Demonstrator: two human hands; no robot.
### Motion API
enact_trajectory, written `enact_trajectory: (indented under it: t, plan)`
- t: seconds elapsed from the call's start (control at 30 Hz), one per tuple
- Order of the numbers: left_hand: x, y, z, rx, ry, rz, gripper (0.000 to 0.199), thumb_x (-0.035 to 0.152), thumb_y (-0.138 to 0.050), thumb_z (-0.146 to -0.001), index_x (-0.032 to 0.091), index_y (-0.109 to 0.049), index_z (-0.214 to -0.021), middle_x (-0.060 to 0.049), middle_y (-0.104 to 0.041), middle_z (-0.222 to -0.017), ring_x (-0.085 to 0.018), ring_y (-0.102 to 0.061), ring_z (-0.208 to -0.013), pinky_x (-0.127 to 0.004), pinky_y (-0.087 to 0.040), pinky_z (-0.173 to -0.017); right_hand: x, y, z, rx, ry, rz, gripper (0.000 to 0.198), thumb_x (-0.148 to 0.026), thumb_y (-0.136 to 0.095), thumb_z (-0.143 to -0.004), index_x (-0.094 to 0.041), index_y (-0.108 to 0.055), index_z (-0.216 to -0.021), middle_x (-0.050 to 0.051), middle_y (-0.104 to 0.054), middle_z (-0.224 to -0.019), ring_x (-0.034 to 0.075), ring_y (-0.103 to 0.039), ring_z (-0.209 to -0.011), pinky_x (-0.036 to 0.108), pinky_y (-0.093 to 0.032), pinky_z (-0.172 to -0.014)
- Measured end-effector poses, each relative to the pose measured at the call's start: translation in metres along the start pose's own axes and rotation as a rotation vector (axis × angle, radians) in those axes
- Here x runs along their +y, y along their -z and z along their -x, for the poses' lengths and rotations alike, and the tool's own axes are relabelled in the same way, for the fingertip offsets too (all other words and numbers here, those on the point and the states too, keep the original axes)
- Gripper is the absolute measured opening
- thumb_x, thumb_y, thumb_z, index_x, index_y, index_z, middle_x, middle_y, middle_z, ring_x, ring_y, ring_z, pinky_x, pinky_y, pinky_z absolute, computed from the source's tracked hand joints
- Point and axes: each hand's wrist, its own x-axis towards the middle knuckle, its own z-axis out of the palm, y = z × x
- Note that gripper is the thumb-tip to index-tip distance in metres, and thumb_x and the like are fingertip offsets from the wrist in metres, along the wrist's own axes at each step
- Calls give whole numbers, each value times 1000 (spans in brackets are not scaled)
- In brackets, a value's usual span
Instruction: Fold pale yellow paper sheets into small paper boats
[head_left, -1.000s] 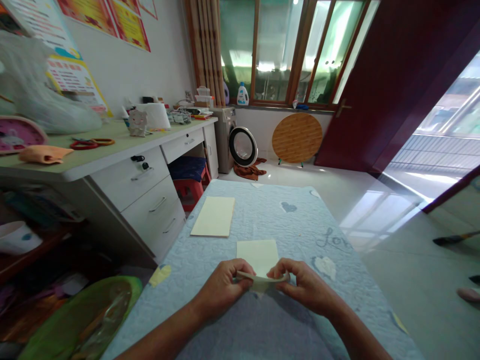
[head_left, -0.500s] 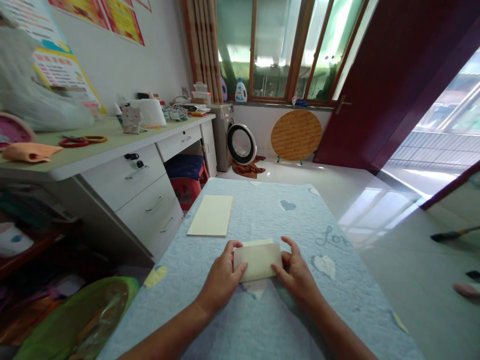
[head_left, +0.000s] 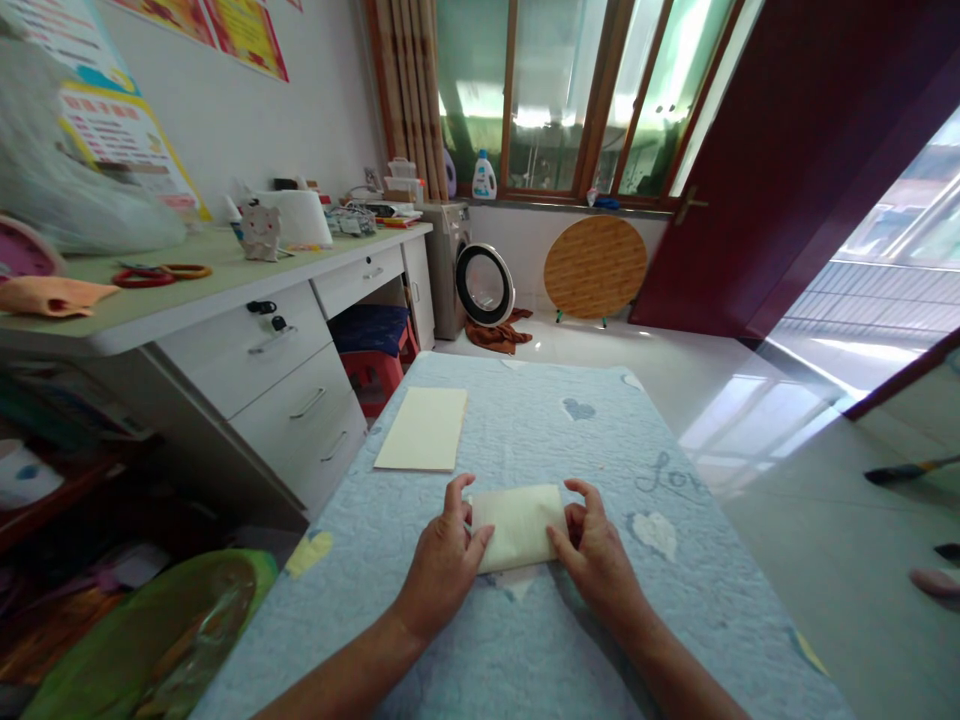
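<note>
A folded sheet of cream paper (head_left: 520,528) is held between both hands above the cloth-covered table (head_left: 540,420). My left hand (head_left: 442,560) grips its left edge, thumb on the near face and index finger raised and bent off the paper. At the right edge my right hand (head_left: 596,550) pinches it the same way, index finger also lifted. The fingers behind the paper are partly hidden. Beyond my left hand, a flat stack of cream paper (head_left: 422,430) lies on the cloth.
Left of the table stands a desk (head_left: 225,300) with scissors (head_left: 161,274) and an orange cloth (head_left: 56,296) on top. A green bin (head_left: 247,575) is at the near left. A red stool (head_left: 382,370) and a washing machine (head_left: 450,270) with its door open are farther back.
The folded paper's far layer, which stuck up behind the near one, no longer shows above it. My left index finger has lifted off the paper's top edge.
</note>
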Motion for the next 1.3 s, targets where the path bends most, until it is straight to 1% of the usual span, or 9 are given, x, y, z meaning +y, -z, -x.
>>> enact_trajectory:
  t: [0.13, 0.33, 0.43, 0.57, 0.63, 0.7, 0.8, 1.03, 1.3]
  plan:
    - [-2, 1, -2, -12, -12, -158, 49, 25, -51, -86, 21, -41, -134, 1, -63, -75, -21, -65, -68, -26, -41, -63, -2, -3, 0, 48, -17, 99, 50, -32, -50, -82, -16, -37, -127, -7, -49, -64, 18, -54, -57, 28, -38, -59]
    - [2, 5, -3, -44, 40, -340, 44, 23, -57, -88, 20, -45, -130, 1, -66, -76, -21, -66, -71, -26, -40, -66, -6, -6, -1, 73, -36, 219, 50, -34, -46, -82, -13, -37, -127, -4, -54, -66, 19, -56, -57, 29, -38, -59]
    - [5, 6, -3, -59, 29, -411, 30, 20, -58, -89, 21, -54, -119, 2, -67, -76, -18, -66, -71, -25, -39, -65, -6, -7, 0, 77, -57, 248, 47, -35, -45, -83, -15, -39, -125, -3, -56, -68, 20, -58, -59, 30, -38, -61]
    - [5, 7, -3, -79, -41, -448, 10, 19, -56, -93, 22, -62, -99, 0, -69, -84, -16, -66, -78, -24, -41, -70, -4, -7, 0, 63, -71, 281, 40, -36, -45, -84, -18, -44, -119, -2, -59, -68, 21, -59, -62, 30, -39, -62]
    - [4, 6, -2, -82, -76, -471, 11, 19, -54, -95, 22, -64, -95, 0, -70, -88, -17, -66, -81, -25, -42, -73, -4, -6, -1, 44, -70, 304, 31, -35, -44, -84, -20, -47, -111, -2, -59, -67, 22, -59, -63, 30, -38, -62]
    - [3, 6, -2, -86, -100, -498, 15, 19, -51, -96, 21, -66, -95, -1, -69, -90, -18, -66, -84, -26, -44, -75, -4, -6, -2, 22, -63, 327, 23, -34, -44, -85, -21, -50, -103, -1, -60, -66, 22, -59, -63, 30, -37, -62]
    - [3, 6, -1, -93, -124, -529, 20, 20, -48, -98, 21, -68, -96, -2, -68, -91, -19, -65, -87, -28, -46, -79, -5, -5, -2, 5, -53, 349, 17, -32, -43, -86, -22, -52, -97, 0, -61, -66, 22, -59, -65, 30, -37, -63]
    - [-1, 6, 1, -84, -167, -528, 25, 16, -45, -98, 20, -69, -102, -3, -66, -94, -19, -63, -88, -29, -48, -82, -4, -6, -1, 12, -36, 380, 16, -31, -44, -86, -22, -54, -93, 1, -63, -69, 22, -59, -67, 31, -37, -65]
    - [-4, 3, 1, -70, -152, -551, 24, 16, -46, -98, 21, -69, -105, -3, -65, -93, -19, -63, -87, -29, -48, -79, -1, -7, 0, 36, -32, 395, 17, -34, -45, -85, -23, -55, -93, 1, -63, -68, 22, -59, -65, 30, -37, -63]
